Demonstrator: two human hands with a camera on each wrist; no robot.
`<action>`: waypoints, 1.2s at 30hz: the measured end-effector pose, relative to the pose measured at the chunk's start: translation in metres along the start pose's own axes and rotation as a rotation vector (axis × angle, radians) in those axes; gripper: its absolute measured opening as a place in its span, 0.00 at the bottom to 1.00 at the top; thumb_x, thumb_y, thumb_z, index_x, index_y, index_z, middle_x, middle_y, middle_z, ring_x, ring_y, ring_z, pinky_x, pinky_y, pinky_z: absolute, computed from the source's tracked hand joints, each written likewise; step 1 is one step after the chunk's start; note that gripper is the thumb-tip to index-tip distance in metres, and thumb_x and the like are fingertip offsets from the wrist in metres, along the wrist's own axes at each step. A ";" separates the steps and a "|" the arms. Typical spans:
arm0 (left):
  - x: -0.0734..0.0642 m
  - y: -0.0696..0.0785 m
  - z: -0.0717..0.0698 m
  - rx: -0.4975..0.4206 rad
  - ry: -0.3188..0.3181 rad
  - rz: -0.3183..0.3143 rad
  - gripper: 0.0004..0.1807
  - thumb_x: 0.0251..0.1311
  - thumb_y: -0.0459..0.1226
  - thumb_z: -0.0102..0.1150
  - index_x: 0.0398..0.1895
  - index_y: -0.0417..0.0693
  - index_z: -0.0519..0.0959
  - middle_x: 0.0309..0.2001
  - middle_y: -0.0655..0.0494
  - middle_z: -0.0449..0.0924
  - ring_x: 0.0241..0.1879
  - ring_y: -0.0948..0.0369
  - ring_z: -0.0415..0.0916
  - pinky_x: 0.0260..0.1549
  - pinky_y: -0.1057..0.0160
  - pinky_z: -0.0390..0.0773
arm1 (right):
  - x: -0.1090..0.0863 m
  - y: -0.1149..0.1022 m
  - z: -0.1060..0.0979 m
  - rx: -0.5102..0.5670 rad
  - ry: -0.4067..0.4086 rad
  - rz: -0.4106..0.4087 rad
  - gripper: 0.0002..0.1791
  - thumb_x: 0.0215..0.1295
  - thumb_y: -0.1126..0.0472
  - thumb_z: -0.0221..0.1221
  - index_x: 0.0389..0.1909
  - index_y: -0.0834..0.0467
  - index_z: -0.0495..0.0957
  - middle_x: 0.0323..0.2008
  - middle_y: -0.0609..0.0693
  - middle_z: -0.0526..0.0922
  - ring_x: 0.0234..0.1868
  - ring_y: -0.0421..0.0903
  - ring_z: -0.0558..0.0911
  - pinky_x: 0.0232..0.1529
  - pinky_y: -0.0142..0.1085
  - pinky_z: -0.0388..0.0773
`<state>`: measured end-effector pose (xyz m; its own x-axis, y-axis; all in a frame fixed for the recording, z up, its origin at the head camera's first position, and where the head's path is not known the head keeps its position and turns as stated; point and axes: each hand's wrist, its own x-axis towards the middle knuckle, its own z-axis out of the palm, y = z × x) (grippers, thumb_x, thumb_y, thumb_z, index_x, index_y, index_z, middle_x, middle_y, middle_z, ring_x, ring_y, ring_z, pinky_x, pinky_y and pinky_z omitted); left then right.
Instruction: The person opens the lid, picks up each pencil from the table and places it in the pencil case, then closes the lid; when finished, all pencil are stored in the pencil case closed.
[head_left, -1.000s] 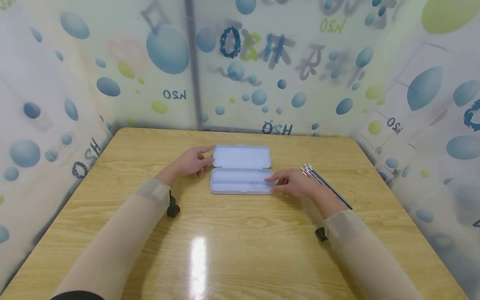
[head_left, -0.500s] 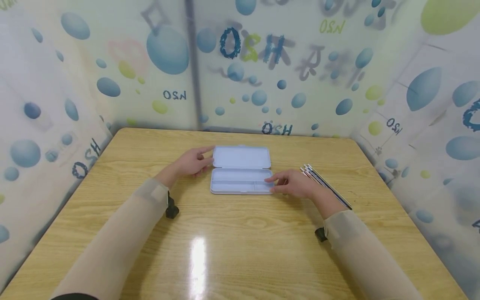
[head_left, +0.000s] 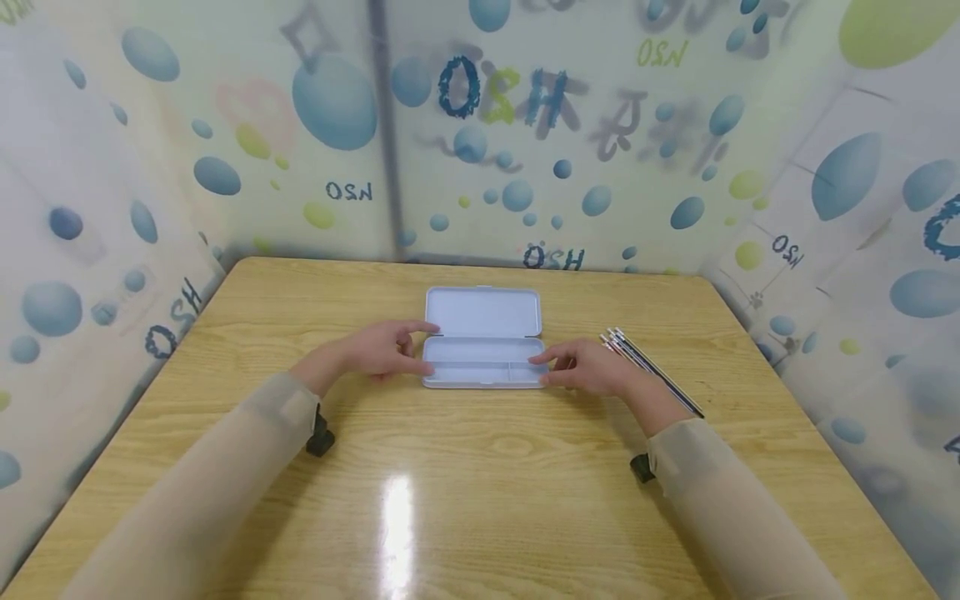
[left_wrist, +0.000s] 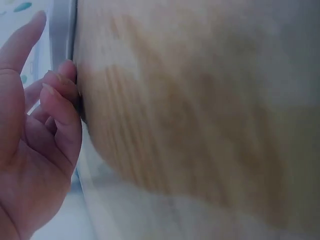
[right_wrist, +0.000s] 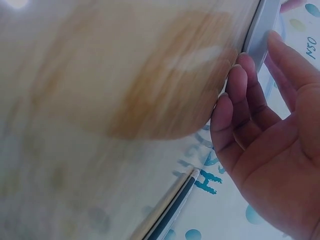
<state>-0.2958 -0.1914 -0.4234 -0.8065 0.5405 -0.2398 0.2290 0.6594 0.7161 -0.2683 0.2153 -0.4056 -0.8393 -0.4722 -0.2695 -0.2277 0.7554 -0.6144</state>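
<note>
Head view: an opened white case [head_left: 480, 348] lies on a wooden table [head_left: 510, 500] between left hand [head_left: 375, 348] and right hand [head_left: 594, 367], its long axis running crosswise from one to the other. The right hand grips the right end; the left hand touches the left end (whether it also grips, one cannot tell). Pencils [head_left: 662, 379] lie just beside the right hand, well apart from the left.

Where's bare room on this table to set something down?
The widest bare stretch of table lies in front of the open pencil case, between the sleeves. More shows beyond the left hand and right of the pencils. It's crowded between case and pencils, where the right hand sits.
</note>
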 end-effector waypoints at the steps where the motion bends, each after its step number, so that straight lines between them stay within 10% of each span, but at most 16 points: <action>1: -0.001 0.001 0.001 0.005 -0.012 0.000 0.49 0.65 0.57 0.77 0.85 0.59 0.64 0.37 0.51 0.81 0.17 0.60 0.71 0.21 0.63 0.74 | 0.000 0.000 0.000 0.002 0.001 -0.004 0.21 0.77 0.51 0.70 0.67 0.45 0.87 0.37 0.50 0.84 0.33 0.46 0.79 0.35 0.37 0.77; 36: -0.004 -0.001 0.012 -0.200 -0.041 -0.025 0.49 0.64 0.47 0.81 0.82 0.61 0.62 0.26 0.54 0.75 0.17 0.58 0.77 0.24 0.62 0.83 | -0.014 0.007 -0.008 -0.042 0.053 -0.066 0.21 0.78 0.50 0.68 0.68 0.46 0.85 0.41 0.47 0.87 0.37 0.45 0.81 0.40 0.38 0.79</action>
<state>-0.2861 -0.1872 -0.4310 -0.7866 0.5487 -0.2832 0.0927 0.5583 0.8244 -0.2627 0.2309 -0.4000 -0.8464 -0.4980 -0.1887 -0.3034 0.7422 -0.5976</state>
